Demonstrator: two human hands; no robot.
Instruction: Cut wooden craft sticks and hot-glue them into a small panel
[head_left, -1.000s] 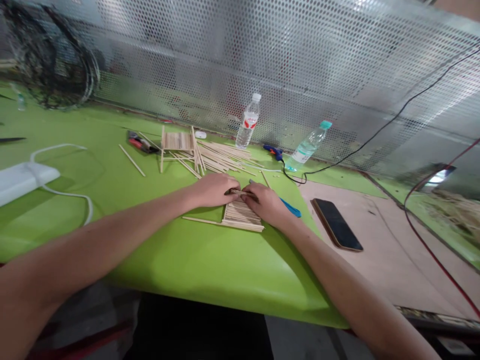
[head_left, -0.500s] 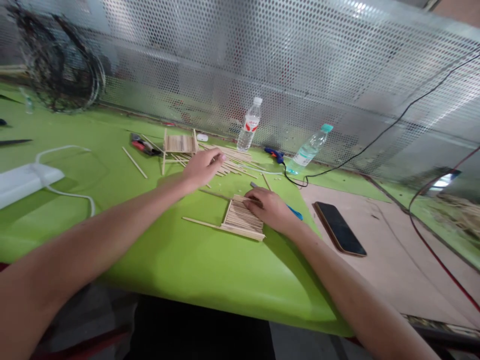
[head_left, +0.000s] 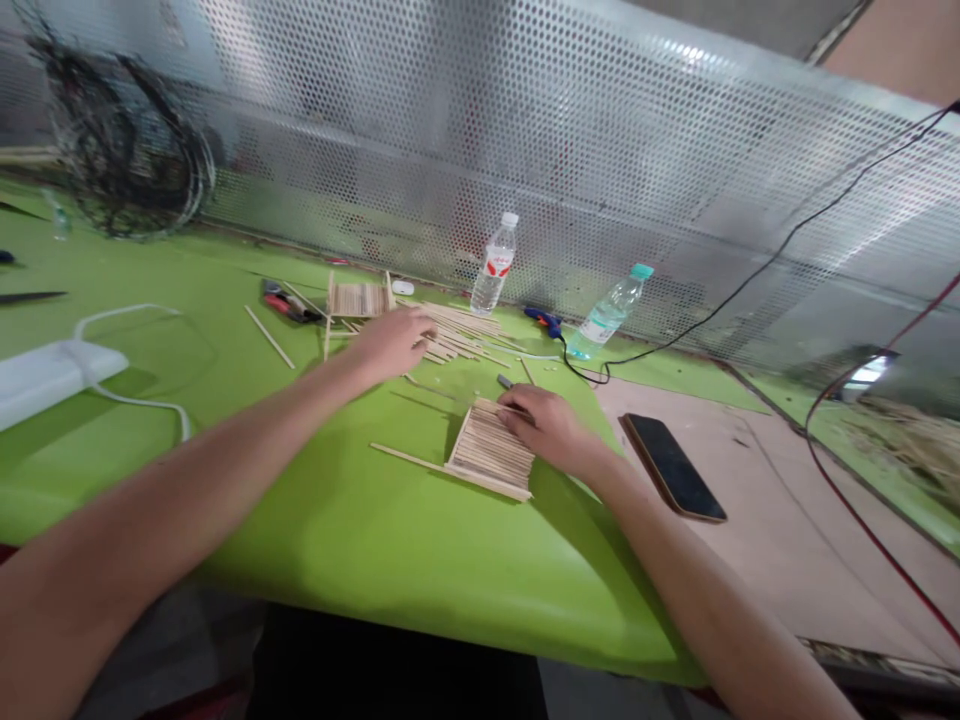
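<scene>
A small panel of thin wooden sticks [head_left: 491, 445], laid side by side between longer rails, rests at the middle of the green table. My right hand [head_left: 551, 425] grips its far right corner with bent fingers; the fingertips are partly hidden. The far rail casts a shadow and seems slightly raised. My left hand [head_left: 397, 342] reaches over the pile of loose wooden sticks [head_left: 469, 335], fingers loosely bent and apart, with no stick visible in them. Beside that hand stands a similar stick frame [head_left: 360, 298] with upright legs.
Behind the pile stand a clear water bottle [head_left: 495, 265] and a tilted green-capped bottle [head_left: 611, 312]. A blue glue gun [head_left: 544, 321] lies between them, its black cord running right. Pliers [head_left: 289, 302], a white power strip [head_left: 60, 362] and a phone [head_left: 673, 467] lie around.
My left hand has lowered and shifted slightly left onto the loose sticks. My right hand keeps its hold on the panel. The camera view has tilted a little.
</scene>
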